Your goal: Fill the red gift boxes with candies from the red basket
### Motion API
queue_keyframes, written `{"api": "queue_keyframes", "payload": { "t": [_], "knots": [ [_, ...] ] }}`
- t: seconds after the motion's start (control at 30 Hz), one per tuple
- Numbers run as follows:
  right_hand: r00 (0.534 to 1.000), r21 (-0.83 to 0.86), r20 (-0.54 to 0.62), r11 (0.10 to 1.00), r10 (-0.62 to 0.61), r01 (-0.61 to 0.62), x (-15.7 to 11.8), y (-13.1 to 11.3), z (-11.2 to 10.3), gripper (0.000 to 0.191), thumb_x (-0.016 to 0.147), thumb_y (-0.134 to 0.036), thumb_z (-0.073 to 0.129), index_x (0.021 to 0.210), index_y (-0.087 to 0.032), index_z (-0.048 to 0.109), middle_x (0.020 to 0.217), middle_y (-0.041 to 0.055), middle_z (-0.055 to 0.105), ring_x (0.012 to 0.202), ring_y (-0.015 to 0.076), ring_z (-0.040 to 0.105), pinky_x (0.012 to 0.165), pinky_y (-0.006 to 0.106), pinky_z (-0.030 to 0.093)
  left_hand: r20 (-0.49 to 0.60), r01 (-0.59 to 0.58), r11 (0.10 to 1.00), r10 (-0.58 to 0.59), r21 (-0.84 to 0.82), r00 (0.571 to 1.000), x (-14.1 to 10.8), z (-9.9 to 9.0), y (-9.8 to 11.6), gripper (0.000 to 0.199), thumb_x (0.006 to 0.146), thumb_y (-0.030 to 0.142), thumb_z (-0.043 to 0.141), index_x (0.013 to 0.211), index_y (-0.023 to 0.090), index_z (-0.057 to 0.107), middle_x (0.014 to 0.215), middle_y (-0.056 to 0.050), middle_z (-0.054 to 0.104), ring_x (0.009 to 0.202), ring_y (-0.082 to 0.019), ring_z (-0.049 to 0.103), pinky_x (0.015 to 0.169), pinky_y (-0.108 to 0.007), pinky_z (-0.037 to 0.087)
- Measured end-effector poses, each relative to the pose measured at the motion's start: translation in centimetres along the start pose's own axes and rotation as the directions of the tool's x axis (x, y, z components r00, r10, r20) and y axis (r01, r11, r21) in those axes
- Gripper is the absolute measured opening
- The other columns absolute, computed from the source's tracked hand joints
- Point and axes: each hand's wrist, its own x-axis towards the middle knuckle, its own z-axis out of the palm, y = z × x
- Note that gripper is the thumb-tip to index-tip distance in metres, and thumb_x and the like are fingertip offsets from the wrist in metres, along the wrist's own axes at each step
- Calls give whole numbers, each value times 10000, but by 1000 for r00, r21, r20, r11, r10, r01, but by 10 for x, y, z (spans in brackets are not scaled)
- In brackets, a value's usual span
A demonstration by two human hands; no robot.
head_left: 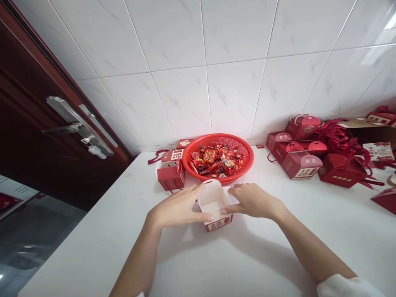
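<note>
White inside and red on its printed front, a small open box (213,204) stands on the white table (123,239) at the centre of the frame, a little below the middle, its flaps raised and nothing but pale card showing within. At its left side is the person's left hand (181,208), thumb laid along the near rim and fingers reaching around toward the back flap; the right hand (250,200) comes from the other side, thumb over the near rim, its other fingers curled by the far right corner. Each holds the box loosely between thumb and fingers, though how hard they press cannot be told. Just behind it sits a red plastic basket (249,163) heaped with wrapped sweets (216,159). To the left of the basket stands another open red box (171,175), with a folded red carton (173,155) behind it. Closed red gift boxes (301,165) cluster at the right of the frame, beside dark red ribbons (335,136) and a brown cardboard box (359,123). White tiles (176,37) fill the top; a dark red wooden door (27,103) occupies the upper left.
</note>
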Motion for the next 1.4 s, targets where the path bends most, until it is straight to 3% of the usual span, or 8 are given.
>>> {"api": "queue_keyframes", "payload": {
  "t": [0.17, 0.43, 0.7, 0.93, 1.1, 1.2, 1.33, 1.4],
  "knots": [
    [1000, -45, 28, 999, 11, -10, -2, -15, 6, 620, 761, -700, 687, 1018, -137, 655, 985, 154, 706, 801, 303, 684, 597, 323, 384, 83, 40, 999, -37, -35, 996, -3, -12, -15, 474, 843, 519, 576, 1226, 251, 655, 1110, -48, 729, 1056, -287, 651, 831, -310, 485],
    [999, 6, 29, 1000, 17, -17, 4, -8, 8, 675, 707, -629, 775, 1155, -146, 625, 1088, 142, 674, 930, 320, 671, 680, 321, 428, 200, 119, 991, -129, 64, 971, 9, -9, -26, 549, 582, 462, 796, 1077, 253, 678, 1010, -44, 699, 1077, -312, 613, 813, -324, 486],
    [995, 16, -49, 996, 83, -82, -19, 3, -11, 548, 811, -491, 723, 1268, -215, 601, 1211, 135, 660, 1026, 338, 653, 812, 394, 469, 117, 88, 996, -87, 4, 989, 16, -1, -14, 592, 659, 480, 758, 1171, 227, 603, 1019, -64, 686, 997, -296, 639, 753, -321, 485],
    [917, 186, -394, 982, 65, 10, -26, 47, -26, 460, 887, -517, 611, 1259, -248, 624, 1157, 106, 723, 969, 296, 687, 760, 387, 522, -135, -54, 978, 27, -201, 991, 13, -15, -28, 657, 829, 623, 611, 1369, 252, 558, 1325, -75, 645, 1173, -280, 614, 951, -350, 507],
    [823, 455, -563, 859, 73, 235, 10, 70, -23, 297, 893, -460, 570, 948, -197, 697, 998, 76, 751, 858, 228, 703, 780, 364, 553, -200, -123, 970, 80, -209, 976, 58, -28, -35, 459, 865, 501, 593, 1208, 209, 684, 1215, -56, 716, 1088, -242, 663, 932, -315, 516],
    [791, 581, -601, 743, 116, 332, 37, 74, -13, 291, 858, -454, 589, 872, -176, 675, 919, 81, 741, 837, 223, 699, 802, 375, 559, -32, -198, 968, 196, -154, 980, 102, -31, -27, 323, 853, 349, 593, 1091, 198, 748, 1166, -45, 744, 1082, -239, 670, 932, -296, 502],
    [779, 671, -601, 643, 179, 370, 60, 76, 1, 281, 815, -451, 620, 871, -179, 661, 915, 80, 720, 832, 221, 694, 815, 382, 552, 339, -282, 951, 309, -128, 889, 159, -24, -11, 367, 803, 228, 611, 1148, 236, 736, 1185, -11, 739, 1097, -237, 668, 939, -294, 497],
    [789, 711, -577, 603, 209, 361, 66, 79, 5, 278, 798, -445, 624, 868, -178, 659, 898, 78, 712, 828, 221, 685, 804, 377, 547, 318, -247, 957, 283, -149, 905, 179, -19, -6, 469, 808, 214, 606, 1273, 224, 665, 1227, -38, 719, 1107, -244, 664, 938, -312, 504]
  ]
}}
